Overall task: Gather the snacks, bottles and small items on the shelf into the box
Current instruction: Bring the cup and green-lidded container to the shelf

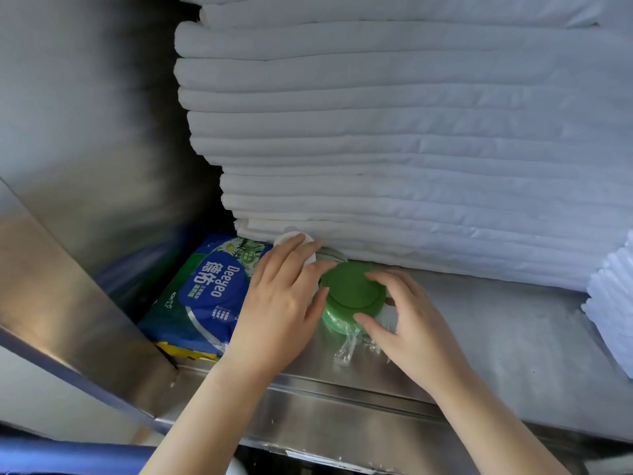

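Observation:
A round green lidded container (349,296) stands on the steel shelf (496,337), wrapped below in clear plastic film. My right hand (407,323) curls round its right side, thumb at the front and fingers on the lid's far edge. My left hand (284,299) lies on its left side, with the thumb against the green lid and the fingers over a small white round lid (294,248) behind it. A blue Deeyeo wipes pack (205,296) lies flat to the left. No box is in view.
A tall stack of folded white linen (394,132) fills the back of the shelf just behind the container. More white folded cloth (613,303) sits at the right edge. A slanted steel panel (85,303) closes the left side.

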